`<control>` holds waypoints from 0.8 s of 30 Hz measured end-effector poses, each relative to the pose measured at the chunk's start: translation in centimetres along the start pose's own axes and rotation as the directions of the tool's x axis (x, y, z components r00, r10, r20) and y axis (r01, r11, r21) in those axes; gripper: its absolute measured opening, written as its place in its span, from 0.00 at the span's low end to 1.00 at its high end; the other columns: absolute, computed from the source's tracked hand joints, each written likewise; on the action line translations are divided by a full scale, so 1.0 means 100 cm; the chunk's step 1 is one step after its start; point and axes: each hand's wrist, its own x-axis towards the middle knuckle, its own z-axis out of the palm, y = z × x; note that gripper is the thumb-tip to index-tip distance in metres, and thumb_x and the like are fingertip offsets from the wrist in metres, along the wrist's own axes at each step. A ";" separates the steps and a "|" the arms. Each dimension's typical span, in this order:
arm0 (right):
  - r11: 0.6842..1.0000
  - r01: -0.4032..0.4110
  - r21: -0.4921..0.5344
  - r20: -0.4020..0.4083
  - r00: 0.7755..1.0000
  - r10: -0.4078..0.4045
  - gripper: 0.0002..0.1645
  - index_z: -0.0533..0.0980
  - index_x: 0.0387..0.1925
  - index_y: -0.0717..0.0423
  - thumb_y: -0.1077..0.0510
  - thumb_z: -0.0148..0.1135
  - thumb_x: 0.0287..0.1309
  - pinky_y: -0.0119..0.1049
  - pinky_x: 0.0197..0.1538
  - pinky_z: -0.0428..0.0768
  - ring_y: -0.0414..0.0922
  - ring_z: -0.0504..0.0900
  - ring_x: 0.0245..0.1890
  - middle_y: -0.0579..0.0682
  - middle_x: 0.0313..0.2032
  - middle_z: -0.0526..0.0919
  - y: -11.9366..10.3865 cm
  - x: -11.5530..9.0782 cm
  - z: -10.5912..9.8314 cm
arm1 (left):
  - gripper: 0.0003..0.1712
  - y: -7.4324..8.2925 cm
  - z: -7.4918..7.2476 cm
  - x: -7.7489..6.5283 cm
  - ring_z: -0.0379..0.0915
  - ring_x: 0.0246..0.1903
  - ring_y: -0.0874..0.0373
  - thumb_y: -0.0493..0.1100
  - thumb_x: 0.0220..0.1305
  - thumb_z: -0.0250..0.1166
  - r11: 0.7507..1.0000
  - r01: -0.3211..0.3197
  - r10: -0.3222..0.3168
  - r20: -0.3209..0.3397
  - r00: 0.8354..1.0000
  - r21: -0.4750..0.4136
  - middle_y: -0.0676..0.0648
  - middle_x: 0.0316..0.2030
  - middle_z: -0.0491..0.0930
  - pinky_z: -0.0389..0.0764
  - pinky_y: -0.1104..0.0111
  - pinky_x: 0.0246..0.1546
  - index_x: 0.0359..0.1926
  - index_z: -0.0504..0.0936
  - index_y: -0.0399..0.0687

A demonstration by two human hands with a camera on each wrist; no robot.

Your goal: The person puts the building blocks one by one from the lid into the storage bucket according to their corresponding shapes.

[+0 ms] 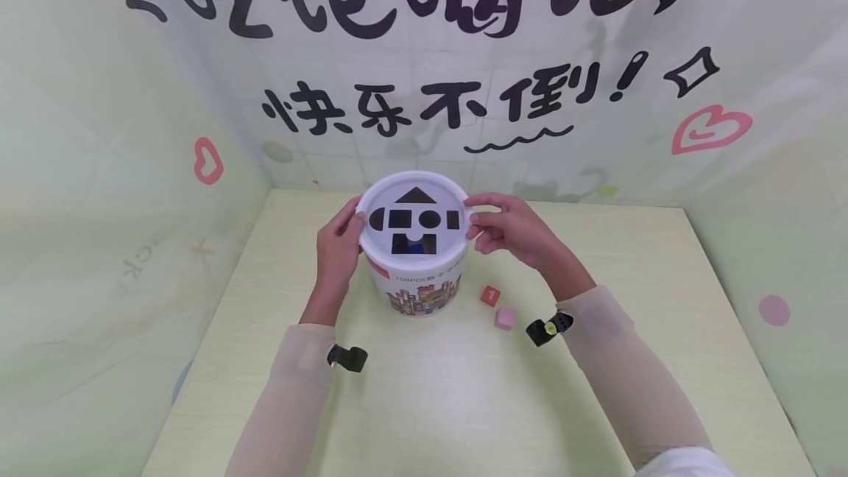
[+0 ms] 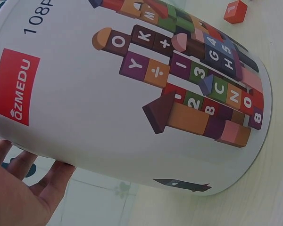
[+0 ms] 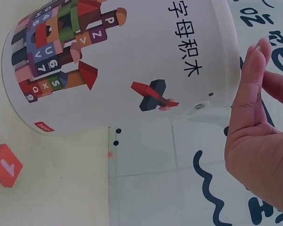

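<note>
In the head view, a white round bucket (image 1: 424, 294) printed with coloured building blocks stands upright at the back middle of the table. Its white lid (image 1: 430, 181) sits on top, with several shaped holes; something blue shows through the front hole. My left hand (image 1: 339, 249) holds the lid's left rim, with the thumb at the edge and fingers (image 2: 52, 188) along the side. At the right rim, my right hand (image 1: 517, 230) grips the edge with its fingertips. A red cube (image 1: 490, 295) with a number and a pink cube (image 1: 505, 318) lie right of the bucket.
The pale wooden table (image 1: 430, 403) reaches forward to the wearer. Behind it hangs a light backdrop (image 1: 411, 146) with dark lettering, close to the bucket, and similar cloth (image 1: 132, 241) borders the sides. Each wrist wears a black camera strap (image 1: 347, 358).
</note>
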 end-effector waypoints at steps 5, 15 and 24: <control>1.000 -0.007 0.014 -0.022 1.000 0.008 0.23 0.69 0.63 0.58 0.61 0.55 0.67 0.34 0.32 0.87 0.42 0.83 0.20 0.52 0.27 0.85 0.009 -0.006 -0.009 | 0.21 0.000 0.000 -0.001 0.79 0.52 0.50 0.54 0.70 0.56 1.000 -0.006 0.006 0.008 1.000 -0.001 0.50 0.60 0.77 0.85 0.68 0.45 0.63 0.76 0.66; 0.999 -0.008 0.053 -0.085 0.996 0.012 0.25 0.68 0.64 0.57 0.60 0.56 0.67 0.34 0.32 0.87 0.42 0.84 0.21 0.51 0.26 0.85 0.042 -0.015 -0.025 | 0.21 0.001 0.000 -0.001 0.79 0.52 0.51 0.53 0.70 0.56 1.000 0.002 -0.002 0.006 1.000 -0.003 0.50 0.60 0.77 0.85 0.68 0.45 0.63 0.76 0.66; 0.997 -0.077 -0.021 -0.110 0.991 0.074 0.27 0.69 0.63 0.58 0.57 0.60 0.64 0.36 0.33 0.87 0.42 0.83 0.22 0.51 0.26 0.84 0.071 -0.013 -0.028 | 0.22 0.000 0.000 0.000 0.78 0.53 0.51 0.54 0.70 0.56 1.000 0.018 -0.018 0.001 1.000 0.002 0.50 0.61 0.76 0.85 0.69 0.45 0.64 0.75 0.66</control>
